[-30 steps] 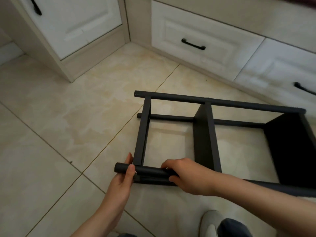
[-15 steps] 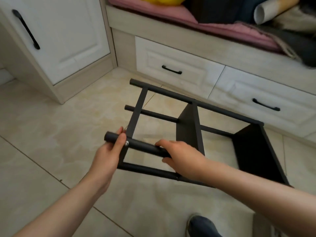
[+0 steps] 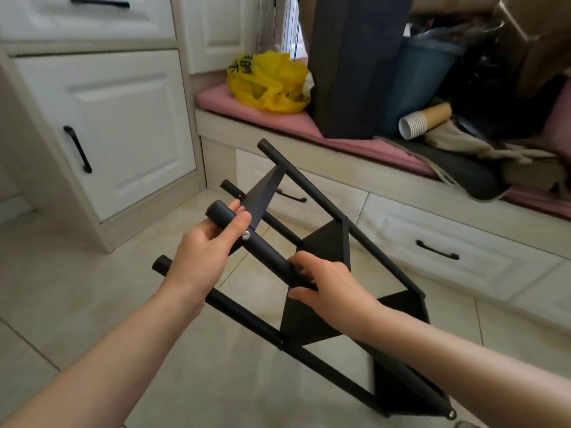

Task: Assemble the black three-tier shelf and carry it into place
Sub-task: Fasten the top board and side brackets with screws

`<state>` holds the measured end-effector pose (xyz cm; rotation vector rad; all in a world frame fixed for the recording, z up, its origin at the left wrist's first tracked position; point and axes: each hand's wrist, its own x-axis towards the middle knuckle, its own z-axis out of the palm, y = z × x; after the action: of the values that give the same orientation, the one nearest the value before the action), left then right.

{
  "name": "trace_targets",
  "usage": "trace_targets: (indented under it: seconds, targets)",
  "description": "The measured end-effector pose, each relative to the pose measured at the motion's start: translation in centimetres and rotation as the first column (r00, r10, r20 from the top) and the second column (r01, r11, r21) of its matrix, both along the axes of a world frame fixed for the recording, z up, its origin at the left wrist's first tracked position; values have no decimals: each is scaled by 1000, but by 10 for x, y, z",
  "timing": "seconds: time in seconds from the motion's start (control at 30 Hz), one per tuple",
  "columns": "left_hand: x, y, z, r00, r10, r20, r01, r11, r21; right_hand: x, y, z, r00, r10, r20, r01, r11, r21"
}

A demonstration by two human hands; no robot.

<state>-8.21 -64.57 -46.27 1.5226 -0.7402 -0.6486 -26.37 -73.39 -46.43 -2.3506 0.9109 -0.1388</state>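
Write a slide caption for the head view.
Left hand and right hand grip one post of the black shelf, tilted over the tiled floor.

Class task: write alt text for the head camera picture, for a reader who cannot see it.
A left hand and a right hand grip one round post of a black three-tier shelf, held tilted over a beige tiled floor. Behind it are white drawers and a pink cushion bearing a yellow bag.

black three-tier shelf (image 3: 324,242) | assembled, four round posts | tilted diagonally above floor
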Motion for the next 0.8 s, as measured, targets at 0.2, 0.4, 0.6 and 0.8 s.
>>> trace_targets:
  seconds: [0.2, 0.4, 0.6, 0.8]
  targets:
    - [-20, -16, 52, 992, -74, 100, 80, 995, -57, -19, 1, 36, 987, -96, 126, 84, 992, 96]
    - [-52, -19, 97, 959, -158, 235, 189, 975, -115, -48, 16, 60, 945, -204, 255, 144, 961, 236]
    - [-94, 0, 125, 920, -54, 387, 163, 953, -255, -69, 42, 65, 888, -261, 378, 142, 938, 316]
    - [-120, 30, 121, 862, 49, 504, 103, 958, -269, -79, 60, 55, 849, -290, 442, 95, 906, 412]
